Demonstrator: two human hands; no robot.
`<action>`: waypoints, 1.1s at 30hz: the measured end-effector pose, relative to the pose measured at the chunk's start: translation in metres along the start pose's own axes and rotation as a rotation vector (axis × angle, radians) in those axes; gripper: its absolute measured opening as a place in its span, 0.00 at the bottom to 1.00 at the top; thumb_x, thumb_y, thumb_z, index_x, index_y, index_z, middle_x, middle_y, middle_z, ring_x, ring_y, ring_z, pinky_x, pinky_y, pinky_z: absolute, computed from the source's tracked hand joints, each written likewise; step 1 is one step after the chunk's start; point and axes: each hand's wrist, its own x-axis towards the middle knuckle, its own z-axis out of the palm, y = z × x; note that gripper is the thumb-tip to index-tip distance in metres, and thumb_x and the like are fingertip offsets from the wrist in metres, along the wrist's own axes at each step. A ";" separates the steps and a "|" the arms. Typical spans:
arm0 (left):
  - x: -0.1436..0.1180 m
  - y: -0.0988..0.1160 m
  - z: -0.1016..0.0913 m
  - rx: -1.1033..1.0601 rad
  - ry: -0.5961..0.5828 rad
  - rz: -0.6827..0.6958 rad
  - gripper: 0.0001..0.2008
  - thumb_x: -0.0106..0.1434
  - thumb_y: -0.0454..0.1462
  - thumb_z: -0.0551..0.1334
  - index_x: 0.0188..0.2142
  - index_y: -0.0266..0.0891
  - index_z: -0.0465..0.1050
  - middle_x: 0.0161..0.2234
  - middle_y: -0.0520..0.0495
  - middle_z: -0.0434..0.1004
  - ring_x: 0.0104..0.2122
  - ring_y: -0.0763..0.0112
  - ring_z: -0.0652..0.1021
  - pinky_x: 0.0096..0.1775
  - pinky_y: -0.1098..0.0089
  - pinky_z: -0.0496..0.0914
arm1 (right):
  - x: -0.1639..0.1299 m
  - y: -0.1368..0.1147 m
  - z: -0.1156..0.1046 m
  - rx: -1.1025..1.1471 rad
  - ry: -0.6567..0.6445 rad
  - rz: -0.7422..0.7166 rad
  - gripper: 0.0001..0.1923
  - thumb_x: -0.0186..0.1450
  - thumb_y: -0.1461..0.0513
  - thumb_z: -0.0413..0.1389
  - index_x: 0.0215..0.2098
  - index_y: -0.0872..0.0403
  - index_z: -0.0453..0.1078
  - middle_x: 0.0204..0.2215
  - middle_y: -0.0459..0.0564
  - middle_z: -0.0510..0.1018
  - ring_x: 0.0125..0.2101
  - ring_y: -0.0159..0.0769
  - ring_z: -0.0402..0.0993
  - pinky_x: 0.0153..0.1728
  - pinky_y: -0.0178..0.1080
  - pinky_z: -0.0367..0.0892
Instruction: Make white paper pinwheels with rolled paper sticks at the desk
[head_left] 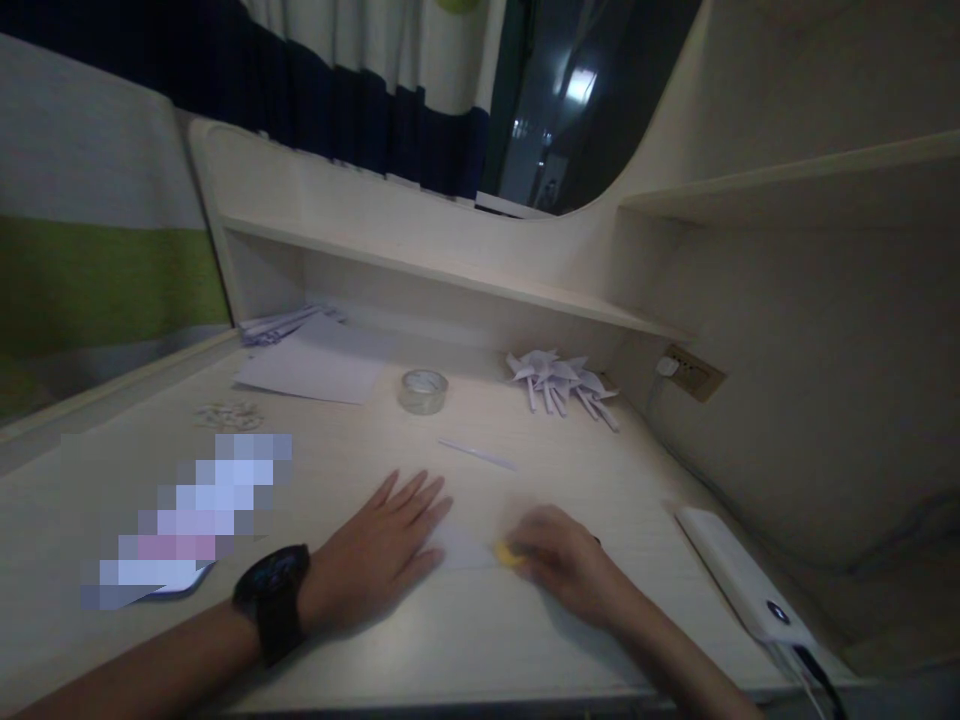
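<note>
My left hand [379, 560], with a black watch on the wrist, lies flat with its fingers stretched out. Its thumb and fingertips rest on the left part of a small white piece of paper [466, 550] on the desk. Fingers curled, my right hand [559, 560] holds a small yellow object [510, 553] at the paper's right end. Motion blur and the fingers hide what kind of object it is. Just beyond both hands, a thin white stick or strip [477, 455] lies on the desk.
A clear tape roll [422, 392] stands mid-desk, with paper pinwheels [559, 375] to its right. White paper sheets [319, 360] and a small pile of bits [229, 415] are left. A pixelated phone [180, 530] lies near my left arm; a white cabled device [739, 575] lies right.
</note>
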 end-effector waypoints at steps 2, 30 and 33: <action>-0.001 0.001 -0.003 0.001 -0.005 0.008 0.26 0.70 0.49 0.46 0.64 0.47 0.51 0.66 0.45 0.46 0.64 0.54 0.49 0.61 0.48 0.43 | 0.000 -0.001 -0.001 -0.006 -0.015 -0.012 0.10 0.63 0.63 0.57 0.43 0.52 0.74 0.39 0.52 0.74 0.40 0.38 0.68 0.42 0.39 0.65; -0.001 0.001 -0.003 -0.003 0.038 0.071 0.26 0.71 0.47 0.44 0.66 0.47 0.45 0.65 0.46 0.51 0.64 0.60 0.54 0.62 0.51 0.39 | 0.016 0.003 -0.008 -0.030 -0.088 -0.125 0.08 0.65 0.60 0.56 0.40 0.54 0.75 0.37 0.53 0.75 0.40 0.38 0.68 0.42 0.39 0.63; -0.001 0.001 -0.004 0.003 0.021 0.064 0.26 0.71 0.47 0.44 0.65 0.47 0.45 0.65 0.47 0.50 0.64 0.60 0.53 0.62 0.51 0.39 | 0.018 0.004 -0.008 -0.017 -0.083 -0.129 0.09 0.65 0.59 0.55 0.39 0.54 0.75 0.36 0.53 0.75 0.40 0.38 0.68 0.42 0.39 0.64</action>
